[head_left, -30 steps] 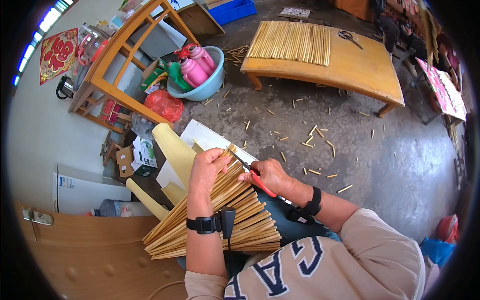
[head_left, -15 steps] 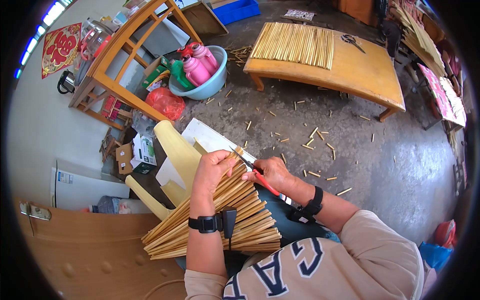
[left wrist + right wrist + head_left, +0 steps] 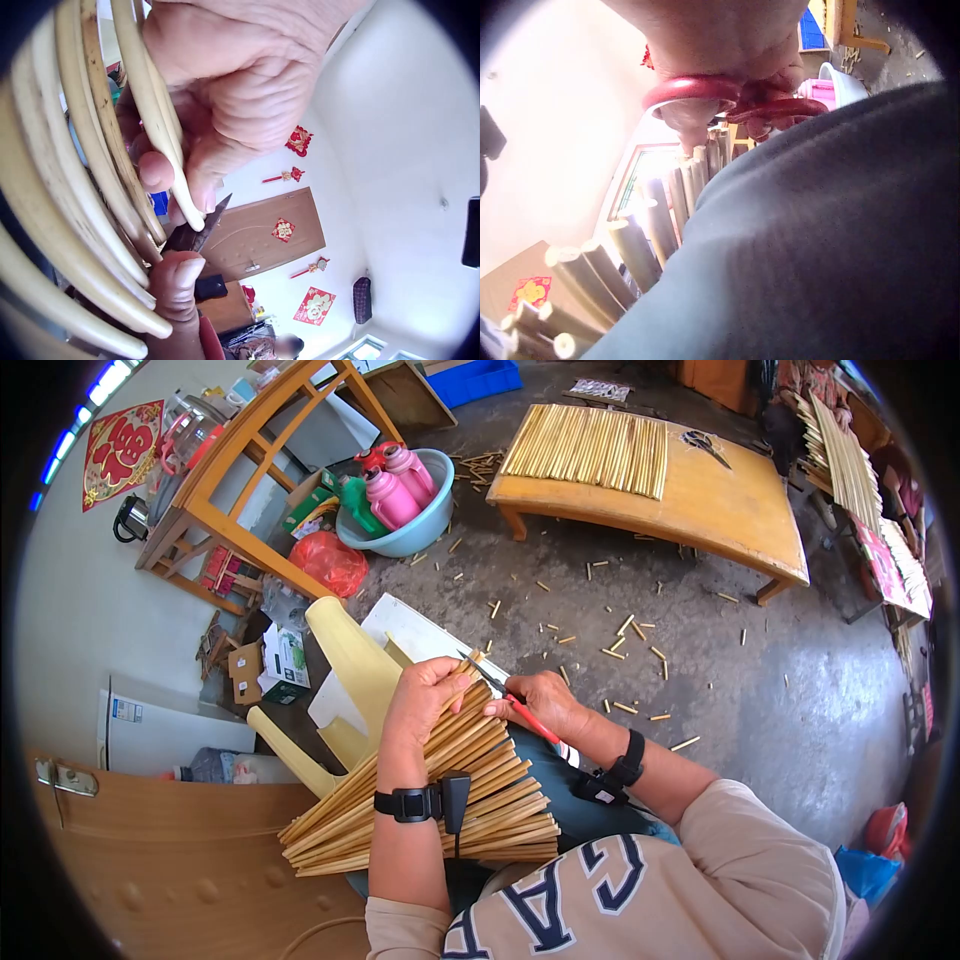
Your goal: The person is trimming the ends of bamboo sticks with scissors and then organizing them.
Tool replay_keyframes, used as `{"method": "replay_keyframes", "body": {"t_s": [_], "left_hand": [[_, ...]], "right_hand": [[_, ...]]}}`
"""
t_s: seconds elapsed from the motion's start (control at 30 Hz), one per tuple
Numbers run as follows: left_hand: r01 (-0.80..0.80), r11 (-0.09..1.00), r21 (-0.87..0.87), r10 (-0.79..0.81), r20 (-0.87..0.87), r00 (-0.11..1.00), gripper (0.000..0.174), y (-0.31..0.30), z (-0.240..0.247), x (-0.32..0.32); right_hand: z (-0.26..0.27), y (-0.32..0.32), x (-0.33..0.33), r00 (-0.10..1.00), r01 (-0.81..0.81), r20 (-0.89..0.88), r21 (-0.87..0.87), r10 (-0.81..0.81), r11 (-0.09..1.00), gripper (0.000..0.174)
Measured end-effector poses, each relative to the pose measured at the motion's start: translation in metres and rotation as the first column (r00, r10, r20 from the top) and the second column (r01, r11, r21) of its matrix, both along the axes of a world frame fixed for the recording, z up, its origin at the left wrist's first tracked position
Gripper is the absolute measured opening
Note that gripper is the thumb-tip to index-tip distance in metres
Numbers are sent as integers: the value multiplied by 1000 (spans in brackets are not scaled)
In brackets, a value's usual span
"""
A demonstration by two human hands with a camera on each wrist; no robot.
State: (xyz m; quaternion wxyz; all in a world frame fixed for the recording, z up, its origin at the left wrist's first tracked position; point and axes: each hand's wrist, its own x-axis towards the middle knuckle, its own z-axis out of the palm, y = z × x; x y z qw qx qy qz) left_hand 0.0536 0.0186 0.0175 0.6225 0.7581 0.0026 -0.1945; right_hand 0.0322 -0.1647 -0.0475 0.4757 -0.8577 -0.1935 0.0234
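though the far mat (image 3: 848,468) has shifted, hands (image 3: 424,695) (image 3: 548,706) still grip: left sticks (image 3: 155,120), right scissors (image 3: 531,719)

Stalks (image 3: 490,780): woody, smooth, satin-dull. Near scissors (image 3: 530,716): metal blades (image 3: 204,235), smooth plastic-looking handles (image 3: 694,87). Far desk (image 3: 735,500): wood, glossy varnish. Basin (image 3: 430,522), far left: smooth plastic. Floor (image 3: 740,670): concrete-like, rough, shiny at right. Trousers (image 3: 817,240): matt cloth. Shirt (image 3: 720,870): matt cloth.
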Motion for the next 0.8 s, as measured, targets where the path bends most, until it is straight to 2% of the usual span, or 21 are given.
{"method": "replay_keyframes", "body": {"t_s": [0.13, 0.2, 0.33, 0.43, 0.5, 0.53, 0.6, 0.73, 0.8], "left_hand": [[26, 1000, 0, -26, -10, 1000, 13, 1, -8, 1], [4, 991, 135, -15, 84, 996, 16, 0, -11, 0], [-3, 978, 209, -20, 108, 994, 16, -5, -2, -2], [-68, 972, 227, 23, 195, 981, 15, -9, 4, -4], [-89, 930, 357, -29, 312, 950, 12, -7, 3, -4], [-89, 930, 358, -29, 312, 950, 12, -6, 3, -4], [-76, 975, 207, 39, 178, 983, 8, -5, 2, -4], [-101, 980, 169, 67, 195, 979, 11, -6, 8, -7], [-129, 989, 74, 114, 182, 977, 15, -7, 9, -7]], "right_hand": [[-2, 0, 6, 998, -10, -65, 14, 11, 1000, 56], [1, -1, 6, 998, -7, -67, -40, 5, 999, 56], [5, 1, 3, 999, 29, -41, -128, -35, 991, 57], [6, -1, 3, 999, 21, -35, -119, -25, 993, 58], [6, -4, 1, 999, -4, -44, -108, -1, 994, 58], [6, -5, 1, 998, -29, -52, -99, 24, 995, 58], [5, -6, 1, 998, -37, -62, -89, 32, 995, 59], [8, -9, 0, 993, -74, -104, -116, 62, 990, 65], [6, -9, -1, 993, -79, -96, -104, 69, 991, 65]]}}
